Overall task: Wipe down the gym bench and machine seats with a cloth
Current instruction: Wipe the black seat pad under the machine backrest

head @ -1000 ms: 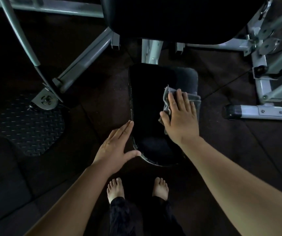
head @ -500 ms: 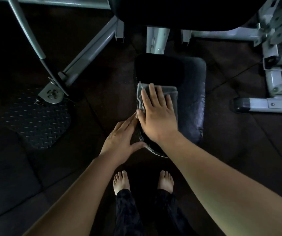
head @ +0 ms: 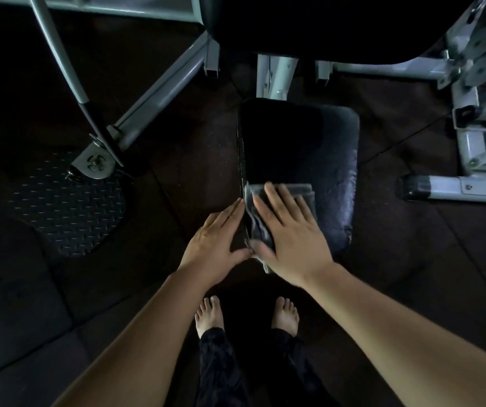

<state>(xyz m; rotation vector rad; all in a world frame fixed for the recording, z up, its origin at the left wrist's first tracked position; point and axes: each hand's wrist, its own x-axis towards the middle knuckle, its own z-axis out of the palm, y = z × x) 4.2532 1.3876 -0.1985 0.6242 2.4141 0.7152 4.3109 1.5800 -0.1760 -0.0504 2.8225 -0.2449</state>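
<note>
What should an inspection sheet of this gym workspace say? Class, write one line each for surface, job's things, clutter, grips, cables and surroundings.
Surface: black padded seat, with a worn sheen along its right side.
Job's things: grey cloth, folded, lying on the seat's near left part.
Clutter: nothing seen.
Grips: right hand flat, pressing on the cloth; left hand open, fingers straight along the seat's left edge.
Cables: nothing seen clearly.
Surroundings: grey machine frame; tread plate on the dark floor; bare feet in front of the seat.
</note>
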